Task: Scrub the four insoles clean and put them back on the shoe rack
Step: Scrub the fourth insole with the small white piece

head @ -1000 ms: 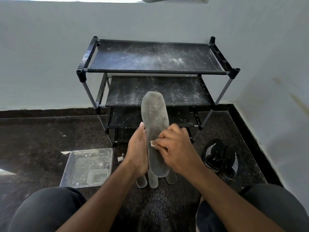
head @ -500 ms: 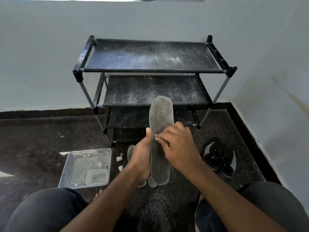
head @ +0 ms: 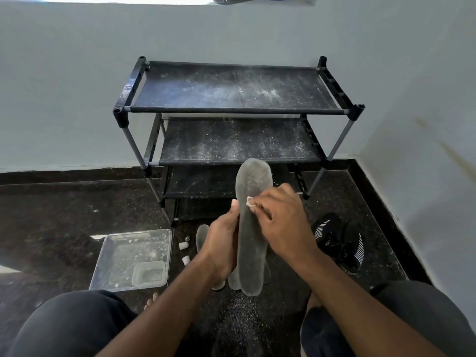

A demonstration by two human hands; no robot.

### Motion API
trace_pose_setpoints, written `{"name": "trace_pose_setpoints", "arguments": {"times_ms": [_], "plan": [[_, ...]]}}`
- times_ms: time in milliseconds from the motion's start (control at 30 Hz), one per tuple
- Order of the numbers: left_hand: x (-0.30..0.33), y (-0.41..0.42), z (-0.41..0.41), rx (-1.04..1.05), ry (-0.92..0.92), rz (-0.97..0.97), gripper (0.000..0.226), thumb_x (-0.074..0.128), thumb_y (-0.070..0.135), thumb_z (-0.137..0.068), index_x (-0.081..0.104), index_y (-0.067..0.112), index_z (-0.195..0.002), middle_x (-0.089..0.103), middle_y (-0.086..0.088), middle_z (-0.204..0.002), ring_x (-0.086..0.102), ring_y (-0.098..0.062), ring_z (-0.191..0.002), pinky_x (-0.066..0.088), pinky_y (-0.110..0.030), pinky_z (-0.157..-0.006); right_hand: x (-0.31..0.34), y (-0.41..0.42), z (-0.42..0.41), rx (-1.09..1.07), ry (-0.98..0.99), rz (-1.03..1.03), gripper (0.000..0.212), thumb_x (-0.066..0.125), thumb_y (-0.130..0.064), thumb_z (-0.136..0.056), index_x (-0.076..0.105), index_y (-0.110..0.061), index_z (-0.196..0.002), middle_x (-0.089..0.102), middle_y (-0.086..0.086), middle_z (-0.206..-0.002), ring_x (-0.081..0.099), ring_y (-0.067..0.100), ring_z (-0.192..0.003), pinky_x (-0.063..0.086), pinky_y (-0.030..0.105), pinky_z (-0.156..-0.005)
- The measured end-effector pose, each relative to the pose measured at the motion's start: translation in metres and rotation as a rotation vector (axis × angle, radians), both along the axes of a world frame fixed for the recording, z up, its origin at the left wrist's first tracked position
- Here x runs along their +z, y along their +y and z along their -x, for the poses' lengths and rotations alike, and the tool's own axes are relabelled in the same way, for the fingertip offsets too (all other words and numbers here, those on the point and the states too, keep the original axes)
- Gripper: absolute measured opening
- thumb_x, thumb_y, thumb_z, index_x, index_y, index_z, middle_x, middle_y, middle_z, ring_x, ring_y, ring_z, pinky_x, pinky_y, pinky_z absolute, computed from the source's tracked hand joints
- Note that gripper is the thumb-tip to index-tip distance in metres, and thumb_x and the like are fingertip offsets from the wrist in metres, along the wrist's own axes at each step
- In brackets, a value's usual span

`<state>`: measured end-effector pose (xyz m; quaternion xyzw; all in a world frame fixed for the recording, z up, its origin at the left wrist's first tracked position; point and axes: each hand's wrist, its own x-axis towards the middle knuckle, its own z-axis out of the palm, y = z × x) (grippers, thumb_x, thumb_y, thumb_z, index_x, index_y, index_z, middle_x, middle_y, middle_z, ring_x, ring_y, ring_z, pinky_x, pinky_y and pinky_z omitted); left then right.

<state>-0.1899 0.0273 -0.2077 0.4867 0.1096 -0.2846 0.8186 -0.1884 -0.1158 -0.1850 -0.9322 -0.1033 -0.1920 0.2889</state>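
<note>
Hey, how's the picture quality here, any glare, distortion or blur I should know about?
Head view: wide-angle lens bows the black three-tier shoe rack and the wall edges; bright daylight blows out the top edge; a glare patch on the dark speckled floor left of the clear plastic tray; the grey insole in the left hand and the right hand look sharp, with little motion blur.

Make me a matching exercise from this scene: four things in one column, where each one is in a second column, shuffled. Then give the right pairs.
Things
1. grey insole
2. clear plastic tray
3. black shoes
4. small white scrubbing piece

Places
A. on the floor, right of the shoe rack's foot
B. pinched in the right hand
C. held upright by the left hand
D. on the floor, left of the hands

Pairs: 1-C, 2-D, 3-A, 4-B
</note>
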Motion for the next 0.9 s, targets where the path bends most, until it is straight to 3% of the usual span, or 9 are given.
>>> {"name": "trace_pose_setpoints", "arguments": {"times_ms": [100,200,367,433,533,633,700,767,900], "plan": [[0.004,0.009,-0.007,0.026,0.040,0.094,0.067,0.032,0.055,-0.108,0.075,0.005,-0.120,0.075,-0.018,-0.104,0.075,-0.028,-0.090,0.061,-0.041,-0.077,-0.003,0.010,0.006,0.129,0.022,0.046,0.010,0.066,-0.022,-0.093,0.076,-0.023,-0.096,0.064,-0.015,-0.090,0.045,0.009,-0.091,0.043,0.037,-0.079],[0.002,0.011,-0.009,0.048,0.075,0.114,0.069,0.032,0.056,-0.108,0.077,0.005,-0.116,0.076,-0.018,-0.107,0.076,-0.029,-0.096,0.063,-0.039,-0.078,-0.005,0.018,0.012,0.180,0.034,0.119,0.011,0.064,-0.023,-0.094,0.075,-0.022,-0.093,0.062,-0.013,-0.090,0.047,0.010,-0.092,0.043,0.036,-0.077],[0.000,0.006,-0.008,0.058,0.084,0.092,0.068,0.043,0.059,-0.104,0.068,0.002,-0.131,0.074,-0.017,-0.102,0.074,-0.029,-0.085,0.061,-0.040,-0.072,0.003,0.008,0.005,0.017,-0.041,0.069,0.009,0.064,-0.023,-0.096,0.073,-0.023,-0.096,0.060,-0.013,-0.090,0.047,0.011,-0.090,0.042,0.036,-0.078],[0.000,0.003,-0.005,0.043,0.076,0.089,0.066,0.040,0.057,-0.105,0.072,0.002,-0.125,0.076,-0.017,-0.099,0.075,-0.028,-0.081,0.063,-0.039,-0.070,0.007,-0.001,0.000,-0.086,-0.062,0.027,0.008,0.066,-0.020,-0.095,0.074,-0.022,-0.097,0.060,-0.012,-0.090,0.046,0.010,-0.090,0.044,0.037,-0.079],[0.005,-0.001,-0.001,-0.012,0.055,0.130,0.070,0.035,0.057,-0.107,0.080,0.003,-0.108,0.076,-0.021,-0.105,0.076,-0.031,-0.086,0.064,-0.044,-0.086,0.009,-0.011,-0.005,-0.154,-0.055,-0.049,0.011,0.068,-0.020,-0.093,0.075,-0.019,-0.101,0.060,-0.011,-0.090,0.045,0.009,-0.091,0.047,0.039,-0.082],[0.005,0.004,-0.005,0.015,0.014,0.101,0.074,0.034,0.061,-0.105,0.079,0.002,-0.101,0.076,-0.017,-0.090,0.075,-0.026,-0.073,0.064,-0.036,-0.067,0.007,-0.008,-0.005,-0.088,0.023,-0.042,0.017,0.068,-0.024,-0.093,0.075,-0.019,-0.107,0.059,-0.011,-0.091,0.046,0.010,-0.092,0.049,0.039,-0.083],[0.005,0.008,-0.007,0.019,0.001,0.057,0.078,0.034,0.068,-0.103,0.074,0.003,-0.120,0.076,-0.018,-0.104,0.075,-0.028,-0.089,0.062,-0.040,-0.078,0.003,-0.001,-0.001,0.029,0.073,0.019,0.014,0.068,-0.025,-0.092,0.076,-0.020,-0.103,0.062,-0.011,-0.089,0.047,0.011,-0.090,0.049,0.039,-0.080],[0.001,0.011,-0.010,0.021,0.002,-0.002,0.080,0.035,0.072,-0.101,0.066,0.007,-0.137,0.071,-0.020,-0.126,0.070,-0.033,-0.117,0.053,-0.049,-0.102,-0.001,0.007,0.004,0.160,0.125,0.065,0.013,0.068,-0.023,-0.090,0.078,-0.021,-0.098,0.064,-0.010,-0.087,0.046,0.010,-0.089,0.047,0.037,-0.080],[-0.006,0.012,-0.013,0.087,0.026,-0.041,0.085,0.050,0.078,-0.091,0.067,0.007,-0.136,0.065,-0.024,-0.137,0.063,-0.038,-0.128,0.043,-0.056,-0.115,0.000,0.009,0.006,0.172,0.101,0.144,0.011,0.068,-0.026,-0.089,0.078,-0.025,-0.093,0.063,-0.013,-0.083,0.045,0.008,-0.087,0.046,0.035,-0.077]]}}
